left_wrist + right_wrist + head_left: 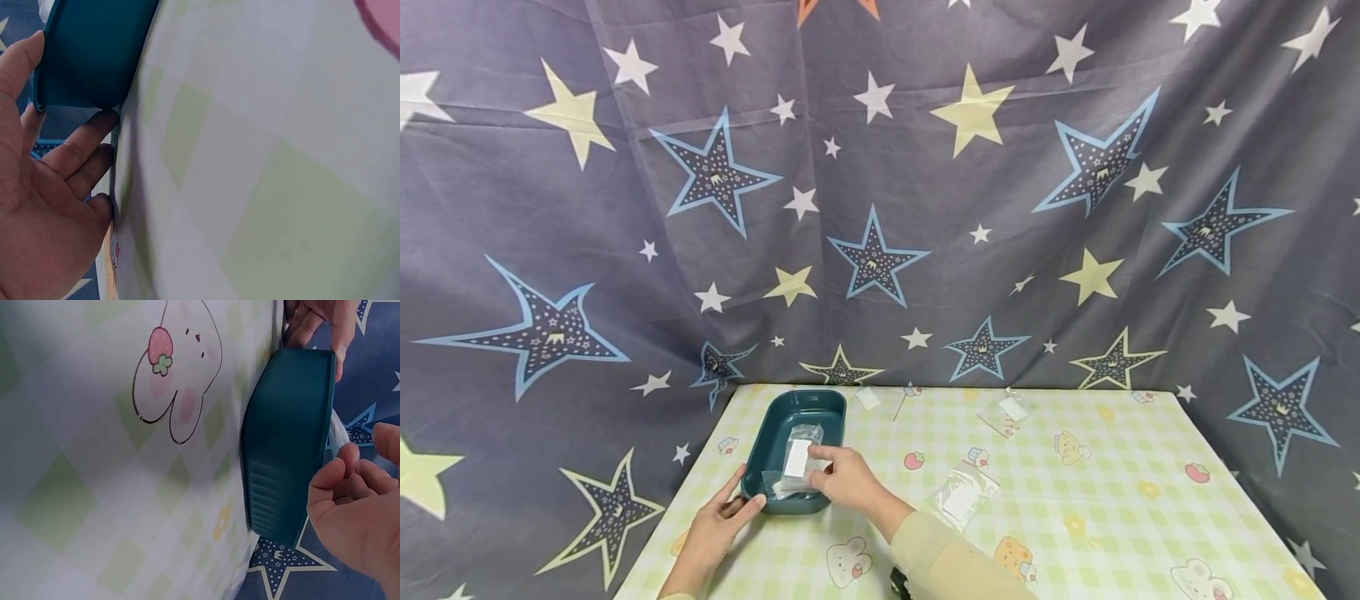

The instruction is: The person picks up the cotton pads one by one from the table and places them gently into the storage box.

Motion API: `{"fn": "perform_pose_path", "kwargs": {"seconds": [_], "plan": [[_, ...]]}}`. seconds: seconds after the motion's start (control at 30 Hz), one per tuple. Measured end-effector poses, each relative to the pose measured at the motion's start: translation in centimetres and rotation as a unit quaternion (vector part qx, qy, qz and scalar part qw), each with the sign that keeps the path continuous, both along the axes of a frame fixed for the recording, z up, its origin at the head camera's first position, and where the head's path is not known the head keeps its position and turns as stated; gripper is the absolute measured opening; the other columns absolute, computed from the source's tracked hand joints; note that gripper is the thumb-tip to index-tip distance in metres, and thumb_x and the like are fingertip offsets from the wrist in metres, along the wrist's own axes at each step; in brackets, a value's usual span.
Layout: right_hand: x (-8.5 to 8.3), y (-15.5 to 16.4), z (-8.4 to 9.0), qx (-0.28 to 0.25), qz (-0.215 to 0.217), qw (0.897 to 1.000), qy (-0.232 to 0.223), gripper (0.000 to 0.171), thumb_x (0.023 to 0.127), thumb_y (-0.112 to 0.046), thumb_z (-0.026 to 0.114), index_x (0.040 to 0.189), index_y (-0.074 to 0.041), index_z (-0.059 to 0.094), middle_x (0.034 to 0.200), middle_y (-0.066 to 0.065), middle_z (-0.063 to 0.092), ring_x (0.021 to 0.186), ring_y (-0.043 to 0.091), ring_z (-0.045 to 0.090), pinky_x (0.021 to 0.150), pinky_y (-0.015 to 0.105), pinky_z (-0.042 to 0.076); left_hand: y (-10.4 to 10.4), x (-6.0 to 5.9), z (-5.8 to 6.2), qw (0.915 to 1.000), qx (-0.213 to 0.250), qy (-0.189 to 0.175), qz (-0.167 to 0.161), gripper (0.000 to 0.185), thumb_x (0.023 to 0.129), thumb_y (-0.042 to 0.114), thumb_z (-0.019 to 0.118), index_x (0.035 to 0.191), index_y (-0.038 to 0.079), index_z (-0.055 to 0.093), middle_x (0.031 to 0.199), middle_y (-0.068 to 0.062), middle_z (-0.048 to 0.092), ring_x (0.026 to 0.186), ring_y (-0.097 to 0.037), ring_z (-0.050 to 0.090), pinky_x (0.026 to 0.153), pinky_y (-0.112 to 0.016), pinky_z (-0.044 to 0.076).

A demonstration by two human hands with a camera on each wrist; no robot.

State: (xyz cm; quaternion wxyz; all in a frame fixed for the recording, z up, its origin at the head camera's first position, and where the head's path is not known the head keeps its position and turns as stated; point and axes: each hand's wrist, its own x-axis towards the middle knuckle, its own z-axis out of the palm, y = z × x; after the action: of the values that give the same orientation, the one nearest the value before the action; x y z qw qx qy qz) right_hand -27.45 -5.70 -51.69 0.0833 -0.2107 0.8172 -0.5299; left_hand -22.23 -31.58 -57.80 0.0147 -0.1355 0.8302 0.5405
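Note:
A dark teal rectangular box (767, 433) stands at the left of the table. My left hand (718, 525) grips its near left corner, the thumb at the rim and other fingers against the outside wall, as the left wrist view shows on the box (94, 56). Over the near half of the box, my right hand (852, 482) pinches a clear plastic bag (798, 457) with a white label. More clear plastic lies beneath that bag inside the box. In the right wrist view, whitish plastic (339, 432) shows above the rim beside the curled fingers.
To the right of the box lies a clear bag with a white label (961, 500). Farther back is another clear labelled bag (1013, 408), and a small white rectangle (868, 398) lies behind the box. A star-patterned curtain (880, 183) hangs along the table's back edge.

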Motion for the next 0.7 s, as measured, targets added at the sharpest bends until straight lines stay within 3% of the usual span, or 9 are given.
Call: {"fn": "perform_pose_path", "kwargs": {"seconds": [0.2,0.3,0.43,0.7], "plan": [[0.14,-0.29,-0.21,0.021,0.012,1.0,0.011,0.043,0.102,-0.018,0.07,0.144,-0.008,0.069,0.121,0.01,0.077,0.078,0.004,0.057,0.062,0.022,0.05,-0.04,-0.08,0.0,0.9999,-0.007,-0.009,0.0,0.092,0.097,0.054,0.077,0.171,0.032,0.028,0.158,-0.034,0.046,0.152,-0.045,0.044,0.119,-0.058,0.047],[0.16,-0.33,-0.25,0.036,0.021,0.999,0.029,0.043,0.102,-0.018,0.07,0.144,-0.007,0.069,0.142,0.012,0.071,0.086,0.006,0.065,0.071,0.022,0.054,-0.05,-0.08,-0.09,0.9999,-0.007,-0.013,0.002,0.093,0.096,0.055,0.077,0.171,0.032,0.028,0.159,-0.033,0.045,0.152,-0.045,0.043,0.118,-0.057,0.048],[0.08,-0.25,-0.34,0.047,0.029,0.997,0.048,0.043,0.102,-0.017,0.069,0.144,-0.006,0.069,0.17,0.016,0.043,0.104,0.012,0.073,0.089,0.023,0.055,0.02,-0.14,-0.05,0.9998,-0.004,-0.016,0.004,0.094,0.095,0.057,0.077,0.171,0.033,0.028,0.161,-0.033,0.043,0.153,-0.045,0.043,0.118,-0.057,0.048],[0.25,-0.05,-0.36,0.022,0.028,0.999,0.032,0.039,0.103,-0.016,0.069,0.141,-0.006,0.071,0.176,0.022,0.025,0.094,0.006,0.072,0.077,0.02,0.055,0.01,-0.2,-0.12,0.9999,-0.002,-0.014,0.007,0.092,0.096,0.056,0.077,0.171,0.032,0.029,0.162,-0.033,0.043,0.152,-0.045,0.044,0.117,-0.055,0.05]]}}
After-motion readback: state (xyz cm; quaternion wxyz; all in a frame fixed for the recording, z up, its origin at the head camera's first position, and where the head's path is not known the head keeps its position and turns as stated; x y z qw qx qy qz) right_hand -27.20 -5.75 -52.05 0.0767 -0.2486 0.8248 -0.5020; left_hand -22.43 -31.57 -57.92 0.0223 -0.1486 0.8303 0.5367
